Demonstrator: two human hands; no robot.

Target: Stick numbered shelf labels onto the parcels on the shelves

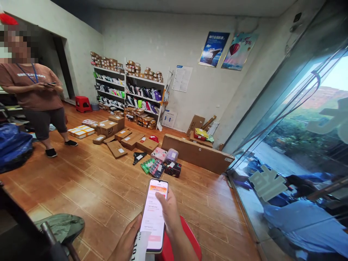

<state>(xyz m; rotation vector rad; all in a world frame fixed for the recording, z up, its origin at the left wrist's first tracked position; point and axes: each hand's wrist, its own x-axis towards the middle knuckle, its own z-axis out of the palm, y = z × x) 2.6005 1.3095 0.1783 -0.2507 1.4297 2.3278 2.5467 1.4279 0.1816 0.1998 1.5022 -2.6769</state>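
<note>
A smartphone [157,224] with a lit screen is held upright in front of me, above a red stool [187,232]. My left hand [127,235] is closed along the phone's lower left edge. A white paper slip [141,244] with printed digits overlaps the phone's lower left corner beside that hand; how it is held is hidden. My right hand [171,210] wraps the phone's right side, its thumb over the upper part of the screen. Fingers behind the phone are hidden. The screen's text is too small to read.
Cardboard boxes [132,139] and wrapped parcels [153,166] lie ahead on the wooden floor. A long flat carton [195,154] stands beyond them. Parcel-filled shelves [144,79] line the back wall. A person [35,90] stands left, holding a phone. Glass [272,152] borders the right side.
</note>
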